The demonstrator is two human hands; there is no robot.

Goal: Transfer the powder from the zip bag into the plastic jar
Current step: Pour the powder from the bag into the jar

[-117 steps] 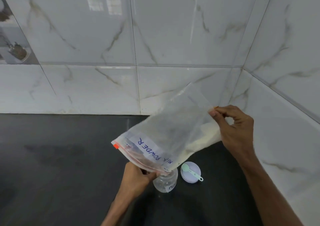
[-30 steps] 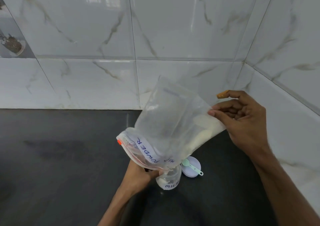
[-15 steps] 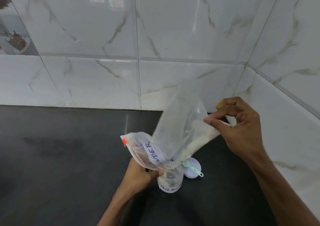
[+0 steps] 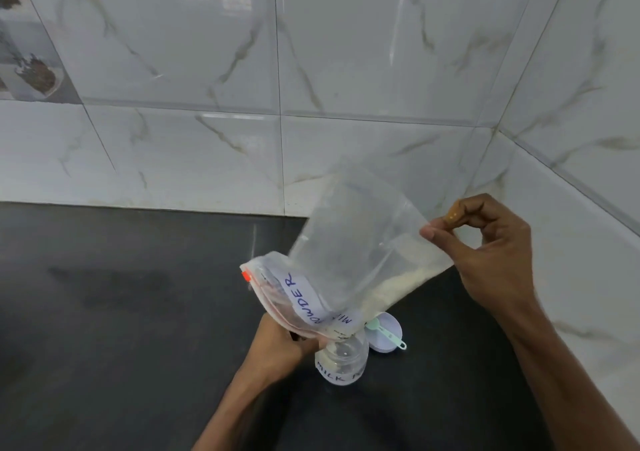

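Dark, matte counter (image 4: pixel 121 312) below, glossy marbled wall tiles (image 4: pixel 207 69) behind, their corner up at two o'clock. The right hand (image 4: pixel 491 253) pinches the zip bag (image 4: pixel 349 253) by its raised bottom corner at three o'clock. The left hand (image 4: pixel 280 346) grips the bag's mouth just over the plastic jar (image 4: pixel 343 364) at six o'clock. Powder (image 4: pixel 398 288) lies along the bag's lower edge. A lid (image 4: pixel 391 341) holding a green scoop (image 4: pixel 384 331) sits at the jar's two o'clock.
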